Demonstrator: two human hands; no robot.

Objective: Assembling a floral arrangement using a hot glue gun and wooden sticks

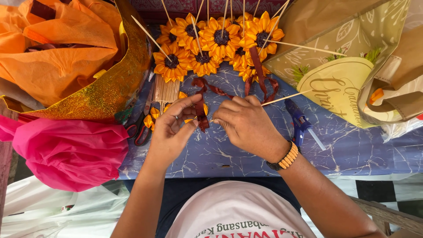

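My left hand (172, 128) pinches a dark brown ribbon (201, 111) against a small yellow ribbon flower (192, 118) over the blue marbled table (246, 154). My right hand (244, 122) grips a thin wooden skewer (284, 97) that sticks out to the right, its fingertips meeting the left hand at the flower. The brown ribbon trails back across the table toward a pile of finished yellow sunflowers on skewers (216, 42).
Scissors with red handles (140, 128) and a bundle of skewers (166, 91) lie left of my hands. A blue glue gun (300, 122) lies to the right. Orange, gold and pink plastic bags (66, 88) crowd the left; paper bags (352, 66) stand on the right.
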